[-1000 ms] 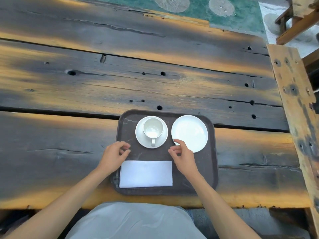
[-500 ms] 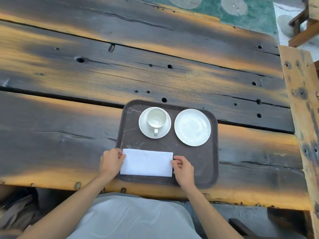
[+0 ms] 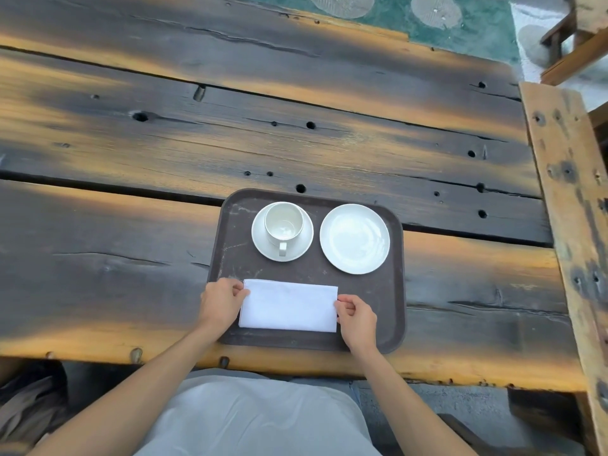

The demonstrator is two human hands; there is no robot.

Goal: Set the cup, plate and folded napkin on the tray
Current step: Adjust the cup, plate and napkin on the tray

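Observation:
A dark brown tray [image 3: 393, 291] lies near the table's front edge. On its far left stands a white cup [image 3: 283, 224] on a saucer [image 3: 302, 245], handle toward me. To its right sits an empty white plate [image 3: 354, 238]. A folded white napkin [image 3: 289, 306] lies flat along the tray's near side. My left hand [image 3: 221, 301] pinches the napkin's left edge with curled fingers. My right hand [image 3: 356, 319] pinches its right edge the same way.
The tray rests on a dark, weathered plank table [image 3: 230, 143] with holes and cracks. A raised wooden beam [image 3: 569, 209] runs along the right side. Wooden furniture [image 3: 579, 37] stands at the far right, beyond a green patterned floor [image 3: 427, 18].
Both hands moved from above the napkin down to its left and right edges and took hold of them. The napkin sits a little closer to the cup and plate.

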